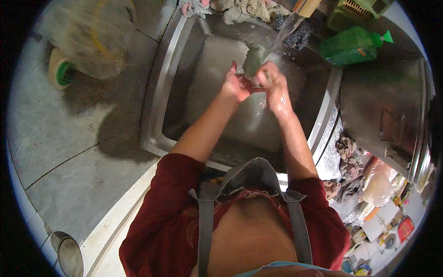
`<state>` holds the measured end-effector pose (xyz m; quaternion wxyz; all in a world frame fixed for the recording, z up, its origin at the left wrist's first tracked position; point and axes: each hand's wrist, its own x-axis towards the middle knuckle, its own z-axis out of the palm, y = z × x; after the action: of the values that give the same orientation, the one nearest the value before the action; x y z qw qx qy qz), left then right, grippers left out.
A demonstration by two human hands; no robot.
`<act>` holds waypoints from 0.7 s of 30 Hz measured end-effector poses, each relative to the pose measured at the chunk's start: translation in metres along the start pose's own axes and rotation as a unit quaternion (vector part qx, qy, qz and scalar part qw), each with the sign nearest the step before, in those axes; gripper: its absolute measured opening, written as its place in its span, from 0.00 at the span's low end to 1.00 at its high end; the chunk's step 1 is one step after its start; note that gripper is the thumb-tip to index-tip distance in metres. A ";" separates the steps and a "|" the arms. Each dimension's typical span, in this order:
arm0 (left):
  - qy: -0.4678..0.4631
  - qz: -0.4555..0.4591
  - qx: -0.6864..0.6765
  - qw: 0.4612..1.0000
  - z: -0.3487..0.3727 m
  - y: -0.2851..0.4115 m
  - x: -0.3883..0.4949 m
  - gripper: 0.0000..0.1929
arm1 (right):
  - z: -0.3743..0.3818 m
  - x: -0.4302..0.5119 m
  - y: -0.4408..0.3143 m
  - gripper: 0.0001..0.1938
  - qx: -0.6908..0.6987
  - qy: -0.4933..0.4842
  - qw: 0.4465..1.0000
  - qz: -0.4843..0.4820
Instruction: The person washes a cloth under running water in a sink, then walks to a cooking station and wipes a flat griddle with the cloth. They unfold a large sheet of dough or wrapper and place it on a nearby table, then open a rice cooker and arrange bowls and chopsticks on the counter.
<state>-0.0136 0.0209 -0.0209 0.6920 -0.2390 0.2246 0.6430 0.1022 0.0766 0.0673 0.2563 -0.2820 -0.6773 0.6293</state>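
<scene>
Over a metal sink basin (193, 93), my two hands are close together. My left hand (237, 85) has its palm turned up and its thumb raised. My right hand (270, 78) is curled beside it, wet, and blurred by motion. A greenish, blurred object (254, 62), its kind unclear, lies just beyond and between the hands; whether the fingers grip it cannot be told. A stream of water (287, 27) falls from the top of the view near my right hand. Water also runs down below the hands.
Wet cloths (242, 8) and a dark scouring pad (299, 34) lie along the sink's far edge. A green pump bottle (349, 46) and a green plastic basket (356, 12) are at the right. A large metal box (380, 104) stands right. Clear plastic bags (93, 38) lie at the left.
</scene>
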 end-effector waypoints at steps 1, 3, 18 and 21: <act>-0.051 -0.007 -0.026 0.998 0.002 0.002 0.001 0.39 | 0.002 -0.013 -0.004 0.10 -0.043 -0.012 0.998 -0.042; -0.193 -0.075 0.074 0.975 0.003 0.007 0.001 0.29 | 0.009 -0.033 -0.011 0.12 -0.024 -0.094 0.995 -0.038; -0.029 0.030 0.281 0.959 0.033 -0.015 -0.030 0.20 | -0.019 0.066 0.059 0.15 -0.159 0.020 0.985 0.065; -0.057 -0.019 0.302 0.951 0.037 -0.008 -0.032 0.20 | -0.024 0.067 0.055 0.21 -0.067 -0.051 0.981 0.173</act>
<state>-0.0075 0.0183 0.0281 0.7556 0.0143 0.3639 0.5445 0.0752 0.1438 0.0133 0.0894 -0.3786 -0.6711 0.6311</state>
